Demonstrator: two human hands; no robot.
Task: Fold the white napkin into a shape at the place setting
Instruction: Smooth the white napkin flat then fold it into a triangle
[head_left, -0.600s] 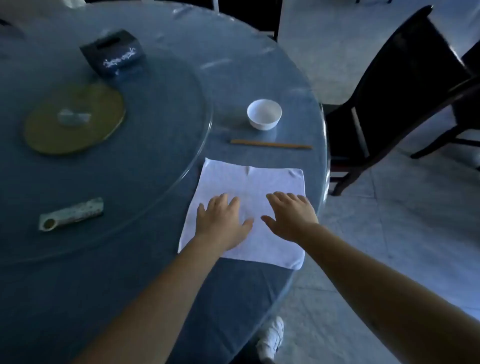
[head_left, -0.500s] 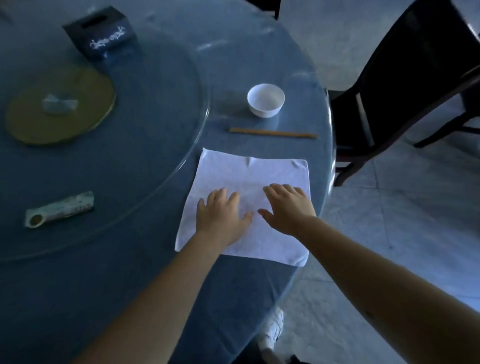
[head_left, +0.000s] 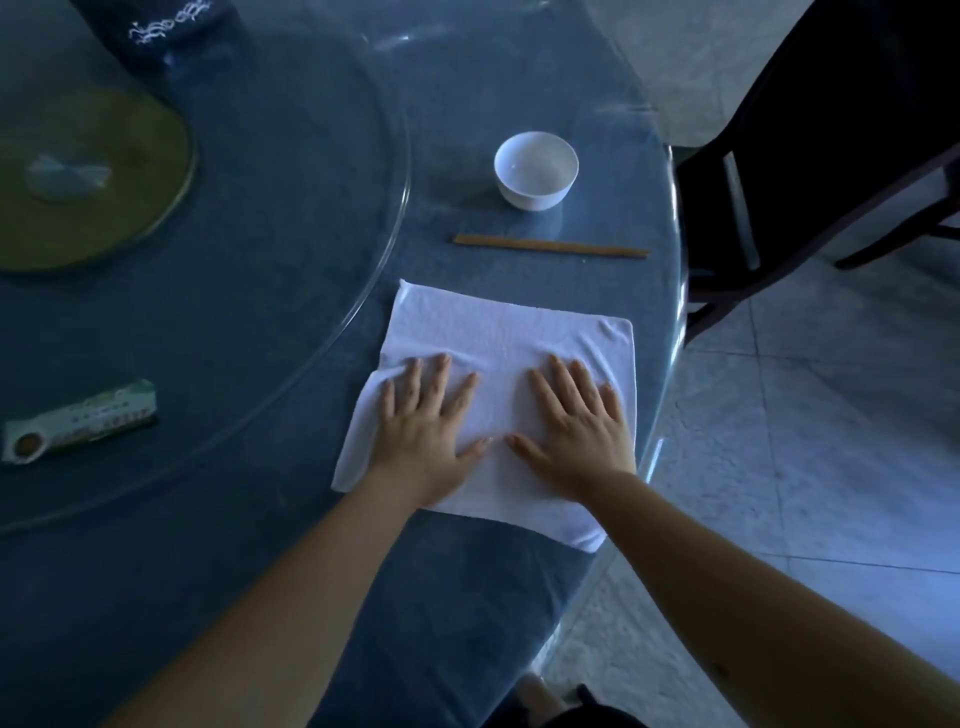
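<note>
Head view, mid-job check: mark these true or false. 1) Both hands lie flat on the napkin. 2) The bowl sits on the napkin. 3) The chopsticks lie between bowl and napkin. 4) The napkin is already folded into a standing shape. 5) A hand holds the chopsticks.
1) True: the left hand and right hand press palms down on the napkin.
2) False: the bowl stands on the table beyond it.
3) True: the chopsticks lie there.
4) False: it lies flat.
5) False: they lie untouched.
</note>
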